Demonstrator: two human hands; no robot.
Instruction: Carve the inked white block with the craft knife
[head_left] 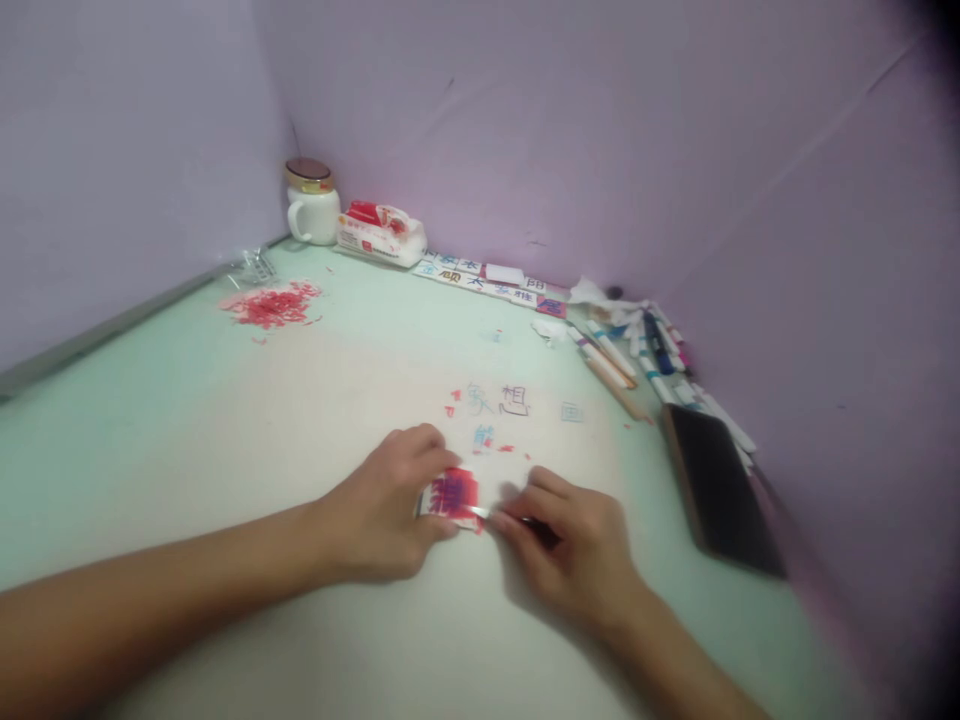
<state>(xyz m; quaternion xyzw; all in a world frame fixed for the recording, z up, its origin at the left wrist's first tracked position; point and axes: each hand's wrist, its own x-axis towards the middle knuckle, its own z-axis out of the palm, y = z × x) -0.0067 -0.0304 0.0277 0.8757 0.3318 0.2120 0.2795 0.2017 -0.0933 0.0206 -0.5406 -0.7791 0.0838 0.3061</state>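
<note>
A small white card (452, 493), coloured red with a purple written character, lies on the table in front of me. My left hand (397, 505) grips its left side, thumb at the near edge and fingers at the far edge. My right hand (566, 535) is closed in a pinch around a thin, pale, blade-like tool (478, 511), whose tip touches the card's right edge; its handle is mostly hidden in my fingers. Small red scraps (507, 449) lie just beyond the card, near blue and purple characters (514, 400) written on the tabletop.
A heap of red shavings (276, 305) lies at the left. Along the back stand a lidded white mug (315, 217), a wipes packet (381, 238) and rows of lettered cards (480, 285). Several markers (611, 350) and a dark phone (716, 485) lie at the right by the wall.
</note>
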